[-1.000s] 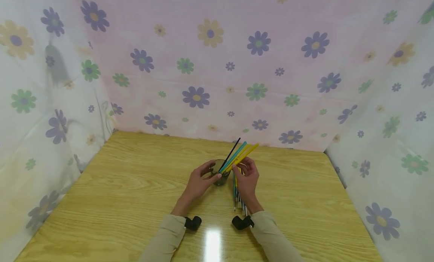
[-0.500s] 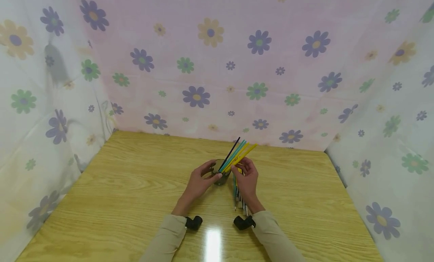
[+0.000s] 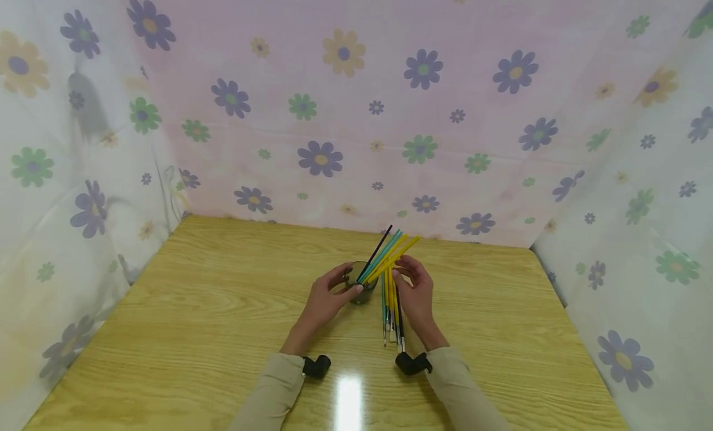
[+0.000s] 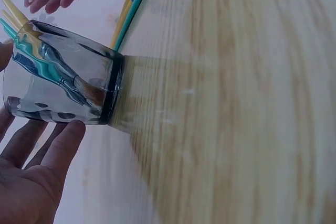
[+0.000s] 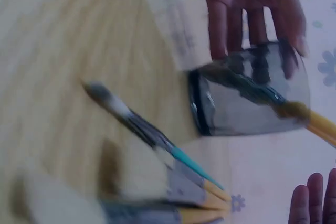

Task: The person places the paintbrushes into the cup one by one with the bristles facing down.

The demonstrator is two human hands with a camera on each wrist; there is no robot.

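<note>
A smoky clear glass (image 4: 114, 90) stands on the wooden table, and my left hand (image 3: 328, 298) grips it, thumb by the rim and fingers along the far side. Several paintbrushes (image 3: 384, 257) lean to the right in the glass, bristles down, their yellow, teal and dark handles sticking out above the rim. My right hand (image 3: 416, 288) is just right of the glass, fingers loosely bent, holding nothing. Beside that hand lies a bundle of more paintbrushes (image 3: 392, 298), bristle ends towards me. In the right wrist view their flat pale and brown bristles (image 5: 100, 95) look blurred.
The wooden table (image 3: 234, 307) runs back to a flowered cloth (image 3: 345, 121) hung behind and on both sides. A black wrist camera (image 3: 316, 366) sits at the left cuff, and another black camera (image 3: 412, 363) at the right cuff, close to the loose bristles.
My right hand has let go of the brush handles at the glass and drawn back to the right, uncovering more of the bundle on the table. The left hand stays on the glass.
</note>
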